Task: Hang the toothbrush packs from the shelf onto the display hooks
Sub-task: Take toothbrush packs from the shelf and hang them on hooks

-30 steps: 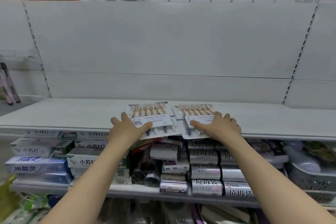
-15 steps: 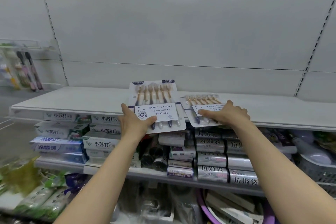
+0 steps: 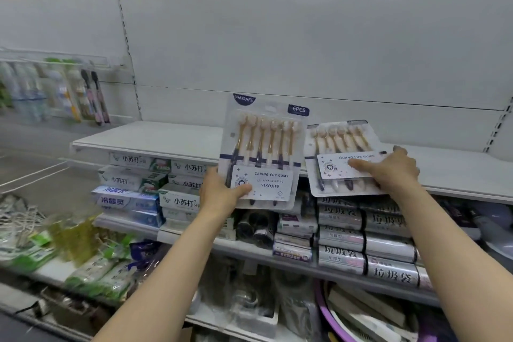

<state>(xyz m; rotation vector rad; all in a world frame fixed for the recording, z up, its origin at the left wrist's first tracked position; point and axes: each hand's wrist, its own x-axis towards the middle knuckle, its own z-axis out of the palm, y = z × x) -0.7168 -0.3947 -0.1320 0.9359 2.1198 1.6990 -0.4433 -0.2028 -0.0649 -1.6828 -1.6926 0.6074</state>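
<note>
Head view: the left hand [image 3: 222, 194] grips one toothbrush pack [image 3: 263, 153] upright, clear of the white shelf [image 3: 155, 137] — to its right, the right hand [image 3: 394, 172] holds a second pack [image 3: 341, 158] tilted at the shelf's near edge.

My view is bright and even, with soft, cool light that seems to fall from above the upright toothbrush pack [image 3: 263, 153]. It leaves the white back panel [image 3: 305, 50] behind the pack flat and nearly shadowless, while the lower shelves [image 3: 249, 250] beneath it sit dim. That pack's print reads sharp, and the flat toothbrush pack [image 3: 341, 164] just to its right shows a paler, faintly washed label under a mild sheen. Far to its left the hanging toothbrushes [image 3: 91, 97] and, below them, the green packets [image 3: 91, 272] smear into blur, and straight panel lines bow towards the edges of my wide-angle view.
</note>
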